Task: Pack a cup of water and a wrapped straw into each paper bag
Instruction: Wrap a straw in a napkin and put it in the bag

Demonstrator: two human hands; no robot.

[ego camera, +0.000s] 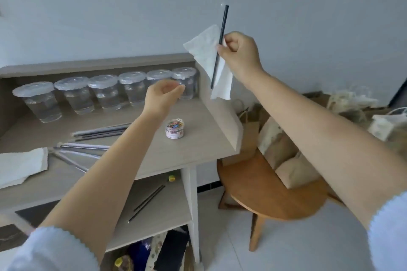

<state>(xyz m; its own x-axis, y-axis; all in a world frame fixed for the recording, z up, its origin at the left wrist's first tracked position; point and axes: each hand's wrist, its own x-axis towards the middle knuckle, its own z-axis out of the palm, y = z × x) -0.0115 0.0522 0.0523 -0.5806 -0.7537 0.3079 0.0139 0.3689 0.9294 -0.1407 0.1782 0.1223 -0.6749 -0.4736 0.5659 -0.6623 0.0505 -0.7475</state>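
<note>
A pale desk [193, 145] fills the left of the frame. On it lie wrapped straws [99, 131]; six water cups [105, 92] wait behind. The left hand [163, 97] hovers at centre, fingers loosely curled, empty. In the upper right the right hand [239, 50] pinches a dark straw [220, 46] with tissue [209, 50], still unwrapped; paper bags [284, 156] at right look unpacked.

— Where do the cups [105, 92] sit?
— In a row along the back of the desk [198, 138]. Before them lie the wrapped straws [101, 131], with a small jar [174, 128] to their right and a napkin [19, 166] at the left edge.
— And below?
— Two straws [148, 202] on the shelf [167, 211]. A stool [271, 191] stands right of the desk, carrying paper bags [284, 149].
</note>
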